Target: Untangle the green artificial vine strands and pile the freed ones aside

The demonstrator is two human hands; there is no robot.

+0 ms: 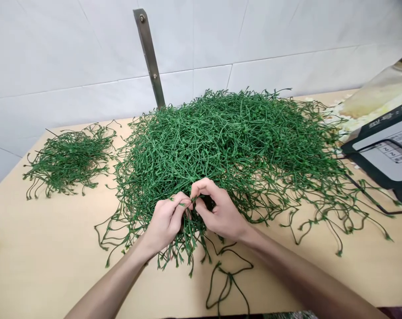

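At the near edge of the large heap of green artificial stems [204,141] on the wood-toned table [25,266], I have left hand [166,219] and right hand [222,215] pinching thin stems [183,204] together, the small separate pile [70,159] perhaps finished, the heap seemingly mostly left.

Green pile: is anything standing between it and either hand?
Nothing visible does. The left hand holds green strands over the near edge of the green pile, with the right hand close beside it. The metal bar stands behind the pile, out of the way.
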